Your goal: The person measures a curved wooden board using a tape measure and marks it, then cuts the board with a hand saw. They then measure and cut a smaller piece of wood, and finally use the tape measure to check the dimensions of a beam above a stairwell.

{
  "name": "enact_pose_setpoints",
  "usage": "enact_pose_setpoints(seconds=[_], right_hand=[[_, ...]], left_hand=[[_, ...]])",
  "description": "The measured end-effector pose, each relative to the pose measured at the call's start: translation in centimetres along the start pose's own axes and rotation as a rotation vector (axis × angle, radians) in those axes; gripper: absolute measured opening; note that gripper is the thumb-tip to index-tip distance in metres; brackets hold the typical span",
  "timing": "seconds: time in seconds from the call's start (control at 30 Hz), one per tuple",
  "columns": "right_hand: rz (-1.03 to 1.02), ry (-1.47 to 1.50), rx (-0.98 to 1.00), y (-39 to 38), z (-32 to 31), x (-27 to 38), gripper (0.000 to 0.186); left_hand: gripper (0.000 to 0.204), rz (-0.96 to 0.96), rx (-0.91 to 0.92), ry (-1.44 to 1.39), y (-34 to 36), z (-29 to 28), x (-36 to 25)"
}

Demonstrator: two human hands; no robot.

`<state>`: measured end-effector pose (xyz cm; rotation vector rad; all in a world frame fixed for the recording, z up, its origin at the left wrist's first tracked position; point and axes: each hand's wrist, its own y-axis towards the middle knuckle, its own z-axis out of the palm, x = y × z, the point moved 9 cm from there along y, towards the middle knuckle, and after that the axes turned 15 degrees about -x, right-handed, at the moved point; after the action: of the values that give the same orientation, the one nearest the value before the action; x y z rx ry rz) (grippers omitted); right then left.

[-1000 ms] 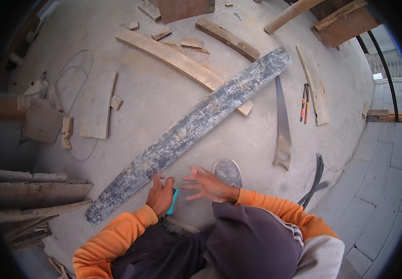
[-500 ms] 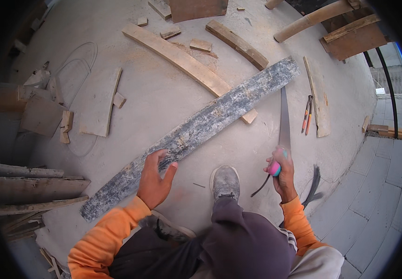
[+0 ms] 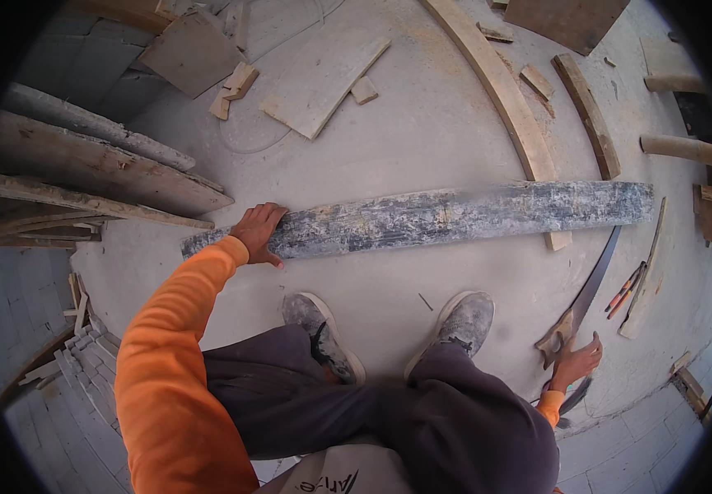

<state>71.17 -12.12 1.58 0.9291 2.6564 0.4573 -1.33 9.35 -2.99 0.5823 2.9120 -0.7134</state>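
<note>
A long wooden board [image 3: 422, 221], crusted with grey and black, lies across the floor ahead of my feet. My left hand [image 3: 259, 232] spans it near its left end, fingers over the far edge and thumb at the near edge. To the right, a handsaw [image 3: 593, 280] with a brown wooden handle lies with its blade tip by the board's near edge. My right hand [image 3: 576, 364] is just beside the saw handle, fingers stretched away from it, with nothing visible in them. Pliers with orange handles [image 3: 626, 290] lie farther right.
Under the board's right part runs a pale timber [image 3: 500, 90]. A shorter timber [image 3: 590, 115] lies beyond it. Planks [image 3: 100, 160] are stacked at the left, with a flat board [image 3: 327, 86] behind. A thin strip [image 3: 646, 276] lies by the pliers.
My view has swung left. My left hand has come down onto the board, near its left end. My right hand, earlier around a pink and teal thing, is now beside the saw handle.
</note>
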Motion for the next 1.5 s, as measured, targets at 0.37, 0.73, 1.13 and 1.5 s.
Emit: enact_pose_setpoints(seconds=[0.37,0.73,1.13,1.5], right_hand=[[-0.131,0.78,0.063,8.3,7.4,19.5,0.08],[-0.181,0.716,0.013,7.4,7.7,19.3,0.073],[-0.229,0.848,0.332,-4.9,0.6,31.0,0.083],[-0.23,0.893,0.35,-5.2,-4.3,37.0,0.082]], left_hand=[[0.112,-0.033,-0.187,0.05,0.4,1.0,-2.5],[0.102,0.034,-0.377,-0.145,-4.0,-8.8,-5.9],[0.097,0.091,-0.517,-0.196,-0.1,-12.2,-13.1],[0.101,0.105,-0.494,-0.187,11.6,-12.7,-18.5]])
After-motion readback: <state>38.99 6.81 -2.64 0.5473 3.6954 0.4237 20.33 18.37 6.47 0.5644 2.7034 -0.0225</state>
